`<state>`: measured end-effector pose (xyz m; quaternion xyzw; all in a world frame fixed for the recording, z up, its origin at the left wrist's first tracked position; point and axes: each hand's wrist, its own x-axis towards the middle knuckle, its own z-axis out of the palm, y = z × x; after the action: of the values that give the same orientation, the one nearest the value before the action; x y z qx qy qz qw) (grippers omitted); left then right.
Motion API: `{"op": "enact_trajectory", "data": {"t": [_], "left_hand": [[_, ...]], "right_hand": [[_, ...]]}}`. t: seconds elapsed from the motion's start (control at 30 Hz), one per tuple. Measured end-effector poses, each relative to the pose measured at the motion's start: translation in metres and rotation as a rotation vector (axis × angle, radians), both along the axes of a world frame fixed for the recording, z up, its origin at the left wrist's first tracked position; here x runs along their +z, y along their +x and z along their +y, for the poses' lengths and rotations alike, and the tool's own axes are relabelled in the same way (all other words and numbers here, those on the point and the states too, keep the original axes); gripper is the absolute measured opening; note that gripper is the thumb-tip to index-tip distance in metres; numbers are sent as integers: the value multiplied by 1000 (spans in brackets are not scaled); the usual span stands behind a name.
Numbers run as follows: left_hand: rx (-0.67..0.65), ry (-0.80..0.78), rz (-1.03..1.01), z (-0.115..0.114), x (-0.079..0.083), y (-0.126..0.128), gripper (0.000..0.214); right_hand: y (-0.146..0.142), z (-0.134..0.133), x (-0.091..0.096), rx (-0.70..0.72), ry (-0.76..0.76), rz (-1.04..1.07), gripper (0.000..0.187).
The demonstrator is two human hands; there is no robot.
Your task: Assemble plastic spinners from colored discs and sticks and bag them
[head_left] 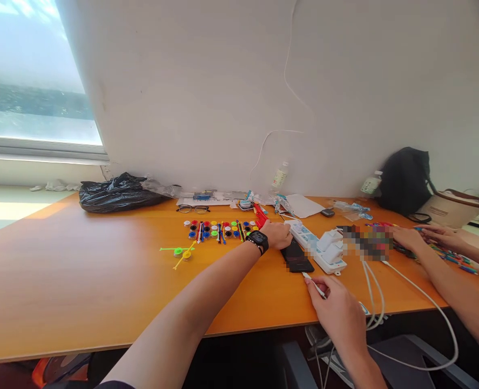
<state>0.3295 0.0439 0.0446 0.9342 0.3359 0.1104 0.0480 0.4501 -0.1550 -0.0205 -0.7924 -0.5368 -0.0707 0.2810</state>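
My left hand (277, 236), with a black watch on the wrist, is closed at the far end of a black phone (298, 255) that lies on the table. Its fingertips are partly hidden. Between the thumb and fingers of my right hand (336, 305) is the white plug of a charging cable (314, 284). The plug's tip meets the phone's near edge; whether it sits in the port I cannot tell. A white power strip (304, 236) with chargers plugged in lies just right of the phone. Near my left hand is a red object (259, 215).
Small coloured discs and sticks (218, 229) stand in rows left of my left hand, with two crossed sticks (184, 252) nearer. A co-worker's hands (411, 237) work among pens (453, 259) at right. Loose white cables (421, 289) hang over the table edge. Glasses (193, 209) lie farther back.
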Motion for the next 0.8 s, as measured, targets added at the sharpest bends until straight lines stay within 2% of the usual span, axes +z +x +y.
{"op": "enact_trajectory", "data": {"t": [0.17,0.33,0.6,0.8], "left_hand": [[4,-14,-8,-2,0,-1,35],[16,-30,-17,-4,-1,1,36],[70,-60,-47,-1,-6,4,40],[71,-44,-57,-6,-3,1,44]], "right_hand": [[0,-1,-1,-45,44,-19,39],[9,0,-4,-98,11,78,40],[18,10,-9,-57,16,238,45],[14,9,-5,-58,-8,157,43]]}}
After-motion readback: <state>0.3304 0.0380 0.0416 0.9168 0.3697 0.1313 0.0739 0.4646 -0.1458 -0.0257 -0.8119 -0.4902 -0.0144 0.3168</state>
